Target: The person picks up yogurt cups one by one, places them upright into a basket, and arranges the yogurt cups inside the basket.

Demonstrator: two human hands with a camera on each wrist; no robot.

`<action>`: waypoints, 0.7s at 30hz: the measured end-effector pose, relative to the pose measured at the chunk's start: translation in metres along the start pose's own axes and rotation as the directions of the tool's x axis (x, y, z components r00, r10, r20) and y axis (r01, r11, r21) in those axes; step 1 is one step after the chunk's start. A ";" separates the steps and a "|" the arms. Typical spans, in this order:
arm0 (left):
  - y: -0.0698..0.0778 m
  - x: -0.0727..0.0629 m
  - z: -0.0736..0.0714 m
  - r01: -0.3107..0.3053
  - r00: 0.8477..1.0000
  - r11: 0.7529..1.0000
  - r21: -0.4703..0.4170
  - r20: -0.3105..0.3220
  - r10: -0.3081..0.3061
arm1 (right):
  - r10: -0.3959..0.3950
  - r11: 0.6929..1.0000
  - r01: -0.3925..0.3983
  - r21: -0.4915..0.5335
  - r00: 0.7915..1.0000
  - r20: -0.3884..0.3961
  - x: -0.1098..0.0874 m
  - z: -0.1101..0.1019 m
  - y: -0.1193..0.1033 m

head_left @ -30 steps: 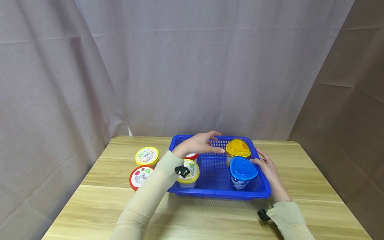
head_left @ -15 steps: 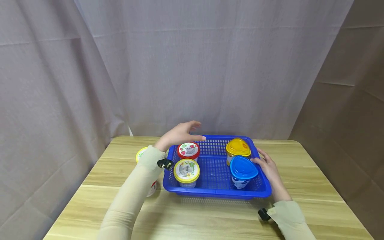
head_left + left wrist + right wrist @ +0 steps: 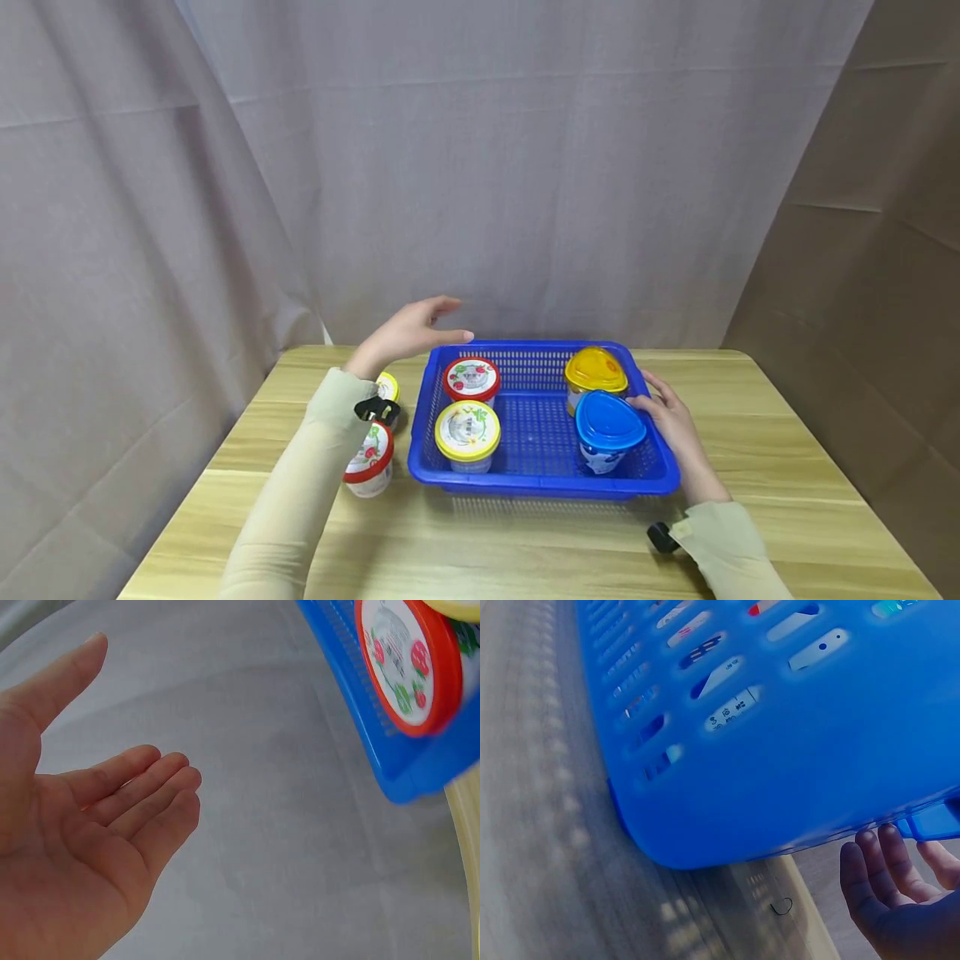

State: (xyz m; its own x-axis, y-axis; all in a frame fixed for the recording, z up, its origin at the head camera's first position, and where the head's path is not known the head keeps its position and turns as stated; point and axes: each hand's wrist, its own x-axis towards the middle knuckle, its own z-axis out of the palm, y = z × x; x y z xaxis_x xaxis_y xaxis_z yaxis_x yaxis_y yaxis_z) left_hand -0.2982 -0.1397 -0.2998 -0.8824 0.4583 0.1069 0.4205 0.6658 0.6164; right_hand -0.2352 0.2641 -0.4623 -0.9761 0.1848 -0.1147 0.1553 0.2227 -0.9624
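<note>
My left hand hovers behind the left end of a blue plastic basket, palm bare and fingers relaxed in the left wrist view. At the basket's right rim, my right hand holds on, thumb over the edge and fingers outside beneath it. Inside the basket's left side stand a red-lidded tub and a yellow-lidded tub. Its right side carries a tub with a yellow rounded-triangle lid and one with a blue lid.
Left of the basket, a second red-lidded tub and a second yellow-lidded tub stand on the wooden table, both partly hidden by the left arm. A grey curtain hangs behind the table.
My left hand has drawn back leftward and slightly up from over the basket, uncovering the red-lidded and yellow-lidded tubs inside. The right hand keeps its place at the right rim.
</note>
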 end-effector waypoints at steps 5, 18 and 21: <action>-0.014 -0.012 -0.011 0.016 0.999 0.999 -0.031 -0.044 -0.018 | 0.017 1.000 -0.017 0.015 1.000 0.017 0.000 0.000 -0.001; -0.060 -0.052 -0.034 0.041 0.991 0.998 -0.038 -0.125 -0.045 | 0.010 1.000 -0.010 0.018 1.000 0.001 -0.006 -0.001 -0.005; -0.073 -0.061 -0.035 0.051 0.990 0.998 -0.034 -0.127 -0.055 | 0.011 1.000 -0.011 0.025 1.000 -0.001 -0.008 -0.001 -0.005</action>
State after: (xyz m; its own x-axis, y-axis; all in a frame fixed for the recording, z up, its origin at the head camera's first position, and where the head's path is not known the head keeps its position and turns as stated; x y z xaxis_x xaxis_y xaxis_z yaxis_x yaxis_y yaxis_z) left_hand -0.2823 -0.2370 -0.3239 -0.9238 0.3424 0.1713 0.3676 0.6680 0.6470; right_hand -0.2283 0.2627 -0.4562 -0.9741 0.1885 -0.1248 0.1620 0.1971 -0.9669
